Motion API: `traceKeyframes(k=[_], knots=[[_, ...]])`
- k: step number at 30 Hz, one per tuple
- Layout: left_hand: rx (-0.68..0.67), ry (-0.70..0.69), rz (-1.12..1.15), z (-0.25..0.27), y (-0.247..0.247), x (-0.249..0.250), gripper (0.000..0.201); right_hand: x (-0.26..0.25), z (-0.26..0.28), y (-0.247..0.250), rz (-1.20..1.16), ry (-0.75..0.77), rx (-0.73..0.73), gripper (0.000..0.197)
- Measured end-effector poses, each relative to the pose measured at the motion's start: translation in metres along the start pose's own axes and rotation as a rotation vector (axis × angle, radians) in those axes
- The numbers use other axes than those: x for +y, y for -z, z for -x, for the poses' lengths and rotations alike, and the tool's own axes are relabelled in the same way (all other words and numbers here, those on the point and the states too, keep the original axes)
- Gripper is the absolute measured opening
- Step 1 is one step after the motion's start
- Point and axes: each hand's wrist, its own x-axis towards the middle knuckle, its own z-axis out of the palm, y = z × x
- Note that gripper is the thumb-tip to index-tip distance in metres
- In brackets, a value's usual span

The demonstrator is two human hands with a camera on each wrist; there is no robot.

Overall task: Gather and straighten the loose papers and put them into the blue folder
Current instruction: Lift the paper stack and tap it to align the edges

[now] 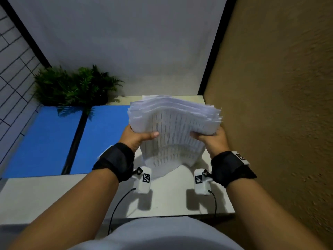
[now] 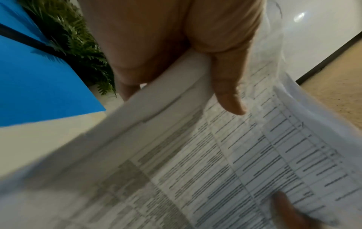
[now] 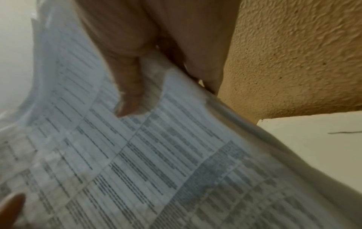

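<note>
At about nine o'clock on the surface (image 1: pixel 54 192) the blue folder (image 1: pixel 45 139) lies opened flat, its dark spine running between the two covers, and nothing rests in it. A fern-like plant (image 1: pixel 72 85) sits past the folder's far edge at about eleven o'clock.

Right of the folder, at about twelve o'clock from the body, the papers (image 1: pixel 173 127) are gathered into one thick stack. The left hand (image 1: pixel 137 137) grasps its left side with the thumb over the printed face; the left-wrist view shows that thumb pressed on the top sheet and the fingers curled behind. The right hand (image 1: pixel 210 138) grasps the right side the same way. The stack stands roughly on end, its lower edge at or just above the surface; I cannot tell whether it touches. A rough tan wall (image 1: pixel 279 105) closes in at three o'clock.

By my reading, gathering is done, as no stray sheet shows on the surface. Straightening looks partly done: the upper edges fan unevenly and the stack bows between the hands. Squaring the edges, carrying the stack toward nine o'clock, laying it on a cover and, probably, closing the folder remain.
</note>
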Motion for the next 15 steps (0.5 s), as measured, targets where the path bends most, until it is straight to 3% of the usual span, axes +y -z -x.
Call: traceKeyframes(k=[7, 11, 15], knots=[[0.027, -0.126, 0.016, -0.012, -0.001, 0.021, 0.064, -0.021, 0.001, 0.002, -0.045, 0.091, 0.033, 0.046], [-0.039, -0.162, -0.044, -0.012, 0.002, 0.016, 0.086, -0.020, 0.009, 0.001, -0.025, 0.138, 0.055, 0.090], [-0.075, -0.174, -0.034, -0.008, 0.002, 0.006, 0.100, -0.020, 0.016, -0.001, -0.045, 0.188, 0.055, 0.109]])
